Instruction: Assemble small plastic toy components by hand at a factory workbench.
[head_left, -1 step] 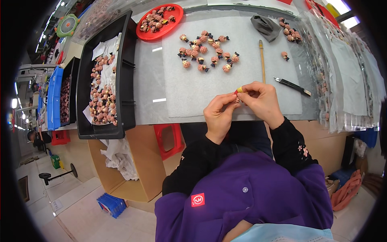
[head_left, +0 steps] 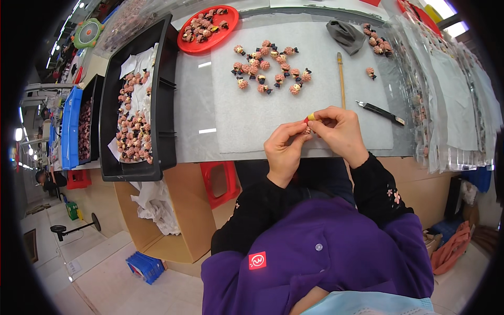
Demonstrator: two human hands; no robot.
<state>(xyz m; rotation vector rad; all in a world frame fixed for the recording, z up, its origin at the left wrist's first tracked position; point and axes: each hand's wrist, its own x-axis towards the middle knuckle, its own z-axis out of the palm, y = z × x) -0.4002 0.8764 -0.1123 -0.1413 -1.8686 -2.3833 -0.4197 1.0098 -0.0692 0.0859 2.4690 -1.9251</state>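
Left hand (head_left: 283,152), right hand (head_left: 340,134): fingertips pinched on pink piece (head_left: 307,130) at table's (head_left: 194,115) near edge; apparently mid-work. Pink figurines (head_left: 264,64) toward far edge: done or pending, cannot tell.

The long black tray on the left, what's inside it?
Inside the black tray are many small pink figures with dark parts, lying on white paper. The figures and paper hide much of the tray's bottom, so anything beneath them can't be seen.

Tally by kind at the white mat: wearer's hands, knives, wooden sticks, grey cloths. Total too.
Left hand and right hand: 2
Black knife: 1
Wooden stick: 1
Grey cloth: 1
Total: 5
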